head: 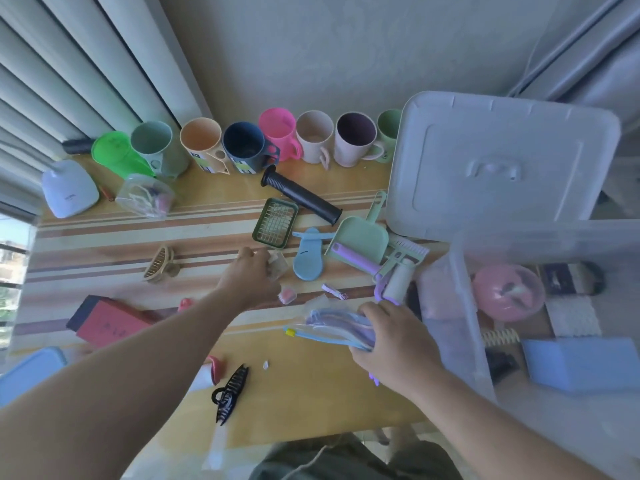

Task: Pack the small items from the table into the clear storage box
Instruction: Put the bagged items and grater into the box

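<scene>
A bundle of pastel toothbrushes in clear wrap (337, 325) is clasped in the closed grip of the right hand (393, 337), near the left wall of the clear storage box (465, 306) at the right. A small clear item (277, 265), blurred, is touched by the curled fingers of the left hand (251, 275) at mid-worktop; whether it is held cannot be told. Farther out on the striped worktop (104, 244), a blue shoehorn (308, 258), a green soap tray (276, 222) and a black hair claw (230, 393) are laid, and mugs (242, 147) are lined along the far wall.
</scene>
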`<state>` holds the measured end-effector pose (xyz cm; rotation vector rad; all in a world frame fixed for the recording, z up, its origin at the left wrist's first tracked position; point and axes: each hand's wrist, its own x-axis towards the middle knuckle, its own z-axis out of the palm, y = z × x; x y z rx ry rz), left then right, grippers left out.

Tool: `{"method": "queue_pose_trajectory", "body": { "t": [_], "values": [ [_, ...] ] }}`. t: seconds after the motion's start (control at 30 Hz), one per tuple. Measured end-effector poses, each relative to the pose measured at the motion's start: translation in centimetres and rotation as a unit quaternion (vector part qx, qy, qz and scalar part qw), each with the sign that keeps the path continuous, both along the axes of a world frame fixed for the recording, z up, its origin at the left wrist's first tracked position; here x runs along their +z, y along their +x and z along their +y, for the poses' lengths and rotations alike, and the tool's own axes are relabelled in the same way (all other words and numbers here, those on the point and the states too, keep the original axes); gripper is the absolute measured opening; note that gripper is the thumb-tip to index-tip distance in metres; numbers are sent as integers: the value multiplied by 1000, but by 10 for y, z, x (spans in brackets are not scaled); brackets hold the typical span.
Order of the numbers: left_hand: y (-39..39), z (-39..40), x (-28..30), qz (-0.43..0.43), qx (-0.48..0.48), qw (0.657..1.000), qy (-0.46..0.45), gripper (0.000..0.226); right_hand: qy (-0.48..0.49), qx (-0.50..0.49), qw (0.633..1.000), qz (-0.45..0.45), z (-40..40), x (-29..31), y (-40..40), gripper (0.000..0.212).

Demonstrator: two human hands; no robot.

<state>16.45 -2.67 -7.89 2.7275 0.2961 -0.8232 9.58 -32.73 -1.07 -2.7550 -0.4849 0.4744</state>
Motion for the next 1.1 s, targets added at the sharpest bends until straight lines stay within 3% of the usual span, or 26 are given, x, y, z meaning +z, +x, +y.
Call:
{"method": "queue_pose_trajectory", "body": {
  "t": [0.17, 0.27, 0.33, 0.4, 0.5, 0.7, 0.8, 0.87, 1.0, 1.1],
  "values": [
    [-21, -31, -33, 17, -56, 998, -20, 39, 75, -1, 996, -43, -5, 32, 2, 50],
    [-17, -22, -66, 32, -28, 999, -24, 35, 115, 3, 990, -78, -16, 64, 2, 54],
    [-22, -27, -54, -7, -12, 1000, -26, 22, 130, -4, 985, -110, -29, 83, 1, 55],
    [-29, -37, -34, -50, 1, 998, -35, 28, 134, -23, 983, -126, -49, 99, 1, 53],
    [-35, -45, -11, -45, -1, 999, -7, 21, 142, -67, 978, -138, -97, 112, 4, 50],
    [-44, -91, 50, -91, 29, 995, -27, 28, 53, -114, 990, -58, -245, 81, 20, 45],
    [-46, -136, 101, -164, 38, 984, -54, 36, -86, -19, 989, 115, -301, 47, 31, 38],
    [-43, -175, 138, -220, 48, 971, -85, 37, -149, 69, 972, 171, -315, 26, 33, 43],
    [-34, -262, 205, -328, 7, 936, -126, 28, -165, 139, 958, 187, -305, 12, 46, 59],
    [-33, -329, 238, -380, -61, 902, -198, 33, -187, 183, 948, 180, -298, 9, 52, 73]
  ]
}}
